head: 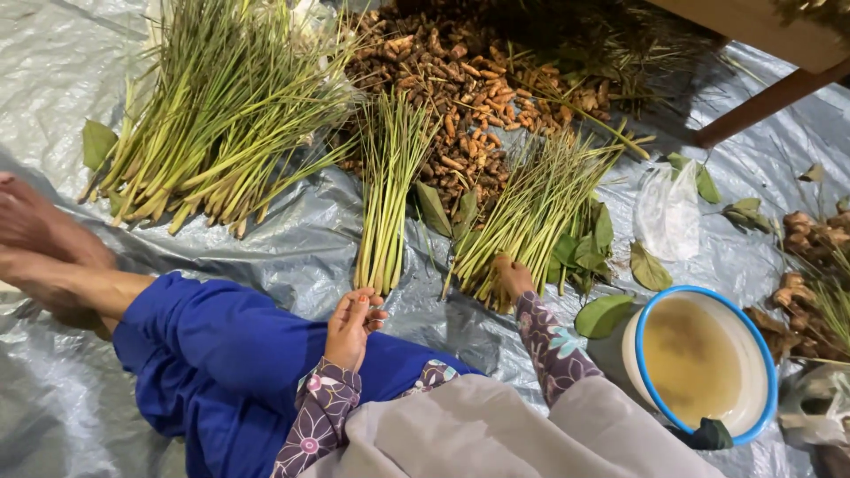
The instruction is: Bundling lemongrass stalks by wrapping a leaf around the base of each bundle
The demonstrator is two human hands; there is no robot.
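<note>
Head view: the right hand is closed around the base of a lemongrass bundle, whose long axis runs up and rightward away from it. The left hand, loosely curled and empty, rests nearer a second lemongrass bunch.

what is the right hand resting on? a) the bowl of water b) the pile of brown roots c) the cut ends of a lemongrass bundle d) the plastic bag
c: the right hand lies on the base ends of the lemongrass bundle, apart from the bowl, the bag and the roots.
</note>
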